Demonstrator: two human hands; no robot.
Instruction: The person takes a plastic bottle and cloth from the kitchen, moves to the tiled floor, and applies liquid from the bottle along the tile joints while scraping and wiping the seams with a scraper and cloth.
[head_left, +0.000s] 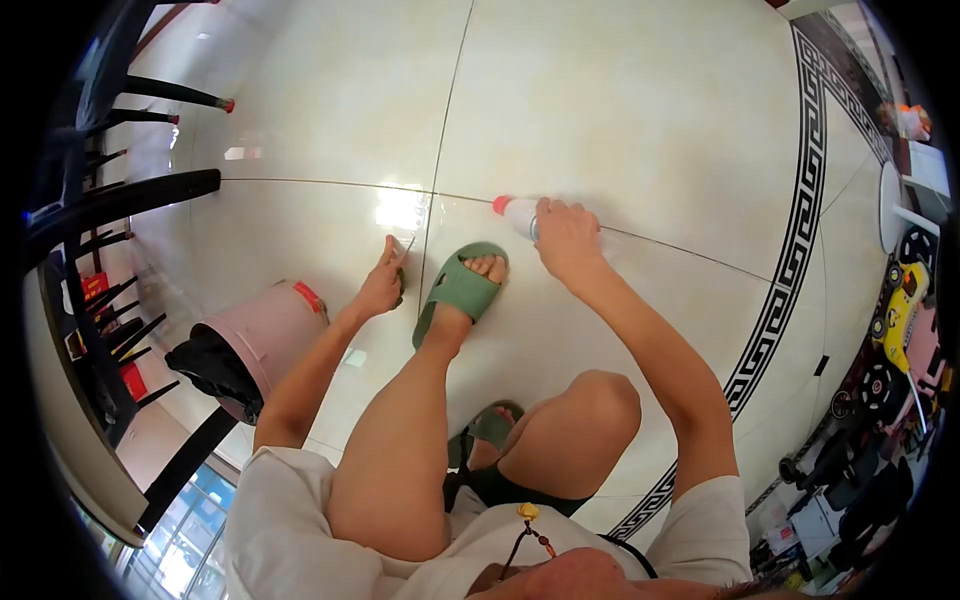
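My right hand [570, 240] is wrapped around a clear plastic bottle [522, 214] with a red cap. The bottle lies on its side, low over or against the tiled floor, its cap pointing left. My left hand [383, 283] is closed around a small tool [410, 244] with a thin, shiny, blade-like tip. A dark part, perhaps its handle, shows at the palm; whether it is scissors or a knife I cannot make out. Between the two hands, my foot in a green slipper [470, 275] rests on the floor.
A pink bucket [265, 335] with a black bag in it stands beside my left arm. Dark chair legs [130, 200] reach in from the left. Toy vehicles, including a yellow car [905, 310], line the right side, beyond a black patterned floor border [805, 190].
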